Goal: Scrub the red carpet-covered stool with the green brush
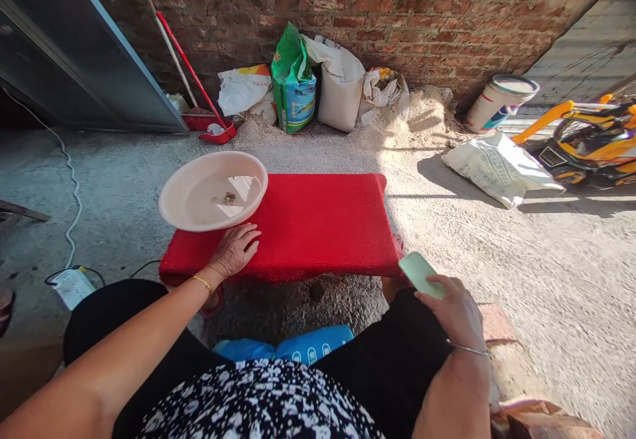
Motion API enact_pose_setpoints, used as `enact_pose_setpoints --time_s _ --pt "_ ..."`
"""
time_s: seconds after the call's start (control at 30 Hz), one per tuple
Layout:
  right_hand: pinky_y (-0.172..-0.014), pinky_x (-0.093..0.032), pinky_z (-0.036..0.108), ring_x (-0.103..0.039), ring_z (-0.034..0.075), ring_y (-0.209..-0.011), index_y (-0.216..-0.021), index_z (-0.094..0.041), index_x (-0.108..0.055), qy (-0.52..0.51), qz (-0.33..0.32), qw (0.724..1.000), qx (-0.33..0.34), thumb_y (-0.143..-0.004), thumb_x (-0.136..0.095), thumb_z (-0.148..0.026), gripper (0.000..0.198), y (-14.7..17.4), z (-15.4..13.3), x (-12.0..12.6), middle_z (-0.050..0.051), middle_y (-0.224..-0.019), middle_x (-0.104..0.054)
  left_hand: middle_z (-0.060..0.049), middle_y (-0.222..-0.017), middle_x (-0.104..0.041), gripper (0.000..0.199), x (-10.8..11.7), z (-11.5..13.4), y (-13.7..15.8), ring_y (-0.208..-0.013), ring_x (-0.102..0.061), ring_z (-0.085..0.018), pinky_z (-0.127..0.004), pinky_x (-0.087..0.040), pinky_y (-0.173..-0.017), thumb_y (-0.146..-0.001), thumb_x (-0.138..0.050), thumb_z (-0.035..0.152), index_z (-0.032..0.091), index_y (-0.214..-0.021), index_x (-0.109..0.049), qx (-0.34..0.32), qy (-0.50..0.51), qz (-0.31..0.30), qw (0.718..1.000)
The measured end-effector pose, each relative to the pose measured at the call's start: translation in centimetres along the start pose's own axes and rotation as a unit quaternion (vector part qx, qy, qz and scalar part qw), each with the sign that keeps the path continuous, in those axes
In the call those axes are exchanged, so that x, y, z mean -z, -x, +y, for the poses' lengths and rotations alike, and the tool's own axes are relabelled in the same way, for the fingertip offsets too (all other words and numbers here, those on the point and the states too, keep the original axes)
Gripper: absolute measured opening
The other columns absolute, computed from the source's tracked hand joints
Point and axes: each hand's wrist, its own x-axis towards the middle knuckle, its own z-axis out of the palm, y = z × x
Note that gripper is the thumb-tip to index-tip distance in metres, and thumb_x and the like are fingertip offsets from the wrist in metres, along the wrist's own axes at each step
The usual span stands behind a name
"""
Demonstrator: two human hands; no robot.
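Observation:
My left hand (pixel 236 251) lies on the red cloth (pixel 322 224) that covers a low bench, its fingers stretched out and holding nothing. Just beyond it, at the bench's left end, stands a pale pink basin (pixel 171 208) with clear water in it and a few small brown bits near the middle. My right hand (pixel 460 310) is off the bench's near right corner, over my right knee. Its fingers and thumb grip a flat, light green, rounded rectangular thing (pixel 418 271); which kind of object this is I cannot tell.
Along the brick wall stand a green bag (pixel 294 88), a white sack (pixel 340 88) and piles of grit. A red dustpan (pixel 221 132) lies at the left, a power strip (pixel 73 288) on the floor. Rightward are a bucket (pixel 499 104), a sack (pixel 499 166) and a yellow toy digger (pixel 571 138).

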Motion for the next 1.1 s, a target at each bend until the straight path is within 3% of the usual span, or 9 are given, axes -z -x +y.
enact_pose_setpoints --time_s 0.1,0.27,0.47,0.53,0.67,0.77,0.87,0.97,1.1 --pt "-0.072 -0.043 0.034 -0.058 0.021 -0.086 -0.096 -0.026 -0.064 -0.032 0.023 0.998 0.051 -0.069 -0.061 -0.049 0.036 0.0 -0.9 0.2 0.003 -0.099 -0.060 -0.011 -0.122 -0.060 0.031 0.0 0.0 0.0 -0.118 -0.053 -0.026 -0.044 -0.041 -0.100 -0.088 -0.044 0.031 0.020 -0.110 -0.064 0.005 0.009 -0.002 1.000" --pt "-0.071 -0.043 0.033 -0.057 0.020 -0.084 -0.095 -0.027 -0.063 -0.011 -0.028 0.992 0.119 -0.069 -0.061 -0.041 0.030 0.0 -1.0 0.0 0.002 -0.099 -0.059 -0.010 -0.122 -0.060 0.030 0.1 0.2 -0.1 -0.117 -0.053 -0.025 -0.045 -0.041 -0.101 -0.088 -0.045 0.030 0.021 -0.110 -0.064 0.008 0.014 -0.003 1.000" --pt "-0.073 -0.043 0.039 -0.054 0.025 -0.083 -0.102 -0.025 -0.062 0.030 0.125 0.989 0.076 -0.073 -0.056 -0.055 0.042 -0.2 -0.8 -0.4 0.006 -0.098 -0.059 -0.010 -0.123 -0.060 0.029 0.1 0.4 0.0 -0.119 -0.051 -0.025 -0.043 -0.040 -0.102 -0.087 -0.047 0.027 0.020 -0.110 -0.063 0.014 0.012 -0.007 1.000" --pt "-0.078 -0.043 0.039 -0.054 0.025 -0.087 -0.101 -0.023 -0.062 -0.018 0.146 0.982 0.120 -0.076 -0.055 -0.056 0.042 -0.1 -3.1 -0.9 0.007 -0.096 -0.059 -0.009 -0.124 -0.059 0.029 0.1 0.5 0.0 -0.120 -0.051 -0.024 -0.044 -0.040 -0.102 -0.087 -0.047 0.026 0.020 -0.111 -0.063 0.017 0.009 -0.011 1.000" --pt "-0.078 -0.043 0.035 -0.055 0.021 -0.088 -0.100 -0.024 -0.063 -0.099 0.078 0.969 0.211 -0.079 -0.057 -0.051 0.035 1.7 -10.9 -3.0 0.005 -0.097 -0.057 -0.010 -0.124 -0.059 0.029 0.4 0.8 0.1 -0.119 -0.050 -0.025 -0.044 -0.040 -0.102 -0.088 -0.047 0.026 0.019 -0.110 -0.063 0.021 0.006 -0.020 1.000" --pt "-0.078 -0.042 0.033 -0.053 0.021 -0.087 -0.102 -0.025 -0.064 -0.089 0.027 0.956 0.277 -0.079 -0.060 -0.044 0.030 3.8 -16.9 -5.2 0.006 -0.097 -0.056 -0.010 -0.124 -0.059 0.029 0.7 1.1 0.0 -0.120 -0.050 -0.025 -0.045 -0.040 -0.102 -0.087 -0.046 0.025 0.020 -0.110 -0.063 0.026 0.012 -0.024 0.999" --pt "-0.078 -0.040 0.033 -0.051 0.021 -0.087 -0.104 -0.025 -0.065 -0.050 0.006 0.939 0.339 -0.078 -0.062 -0.039 0.030 4.9 -19.8 -6.6 0.007 -0.096 -0.056 -0.011 -0.123 -0.060 0.029 0.8 1.2 0.0 -0.119 -0.051 -0.026 -0.046 -0.040 -0.102 -0.087 -0.047 0.025 0.019 -0.110 -0.064 0.028 0.015 -0.023 0.999" --pt "-0.076 -0.039 0.033 -0.051 0.021 -0.085 -0.104 -0.025 -0.066 0.001 0.016 0.947 0.321 -0.077 -0.062 -0.039 0.030 4.0 -18.2 -6.6 0.007 -0.094 -0.056 -0.010 -0.124 -0.059 0.030 0.8 1.2 0.0 -0.119 -0.050 -0.025 -0.046 -0.040 -0.102 -0.087 -0.047 0.024 0.021 -0.111 -0.064 0.032 0.022 -0.023 0.999" --pt "-0.073 -0.040 0.034 -0.052 0.022 -0.082 -0.102 -0.024 -0.068 0.031 0.075 0.983 0.165 -0.080 -0.056 -0.048 0.036 1.8 -12.3 -4.6 0.007 -0.090 -0.056 -0.009 -0.123 -0.059 0.029 0.8 1.2 -0.1 -0.119 -0.050 -0.024 -0.045 -0.040 -0.102 -0.087 -0.047 0.024 0.021 -0.111 -0.063 0.026 0.020 -0.023 0.999"
